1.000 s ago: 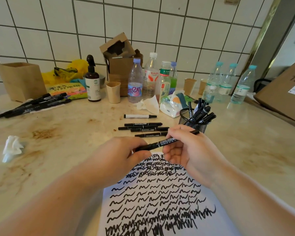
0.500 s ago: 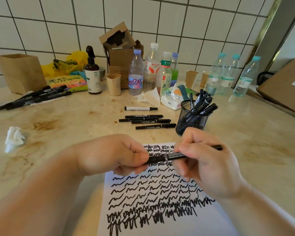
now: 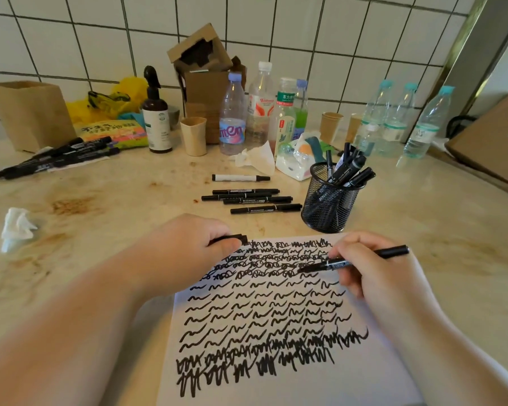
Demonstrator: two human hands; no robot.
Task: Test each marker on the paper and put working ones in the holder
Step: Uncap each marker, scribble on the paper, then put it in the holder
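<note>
My right hand (image 3: 376, 271) grips an uncapped black marker (image 3: 390, 252), its tip resting on the upper part of the white paper (image 3: 291, 385), which is covered in black squiggles. My left hand (image 3: 185, 253) is closed on the marker's black cap (image 3: 232, 239) at the paper's top left corner. A black mesh holder (image 3: 329, 206) with several markers in it stands just beyond the paper. Several black markers (image 3: 255, 199) and one white-bodied marker (image 3: 238, 178) lie in a row left of the holder.
Another pile of black markers (image 3: 56, 156) lies at the far left. Bottles (image 3: 232, 118), paper cups (image 3: 193, 135), a spray bottle (image 3: 158, 118), cardboard boxes (image 3: 496, 136) and tissues (image 3: 258, 159) crowd the back by the tiled wall. A crumpled tissue (image 3: 16, 227) lies on the stained counter at left.
The hands pulled apart: the cap came off into my left hand, and my right hand swung the marker down so its tip meets the paper.
</note>
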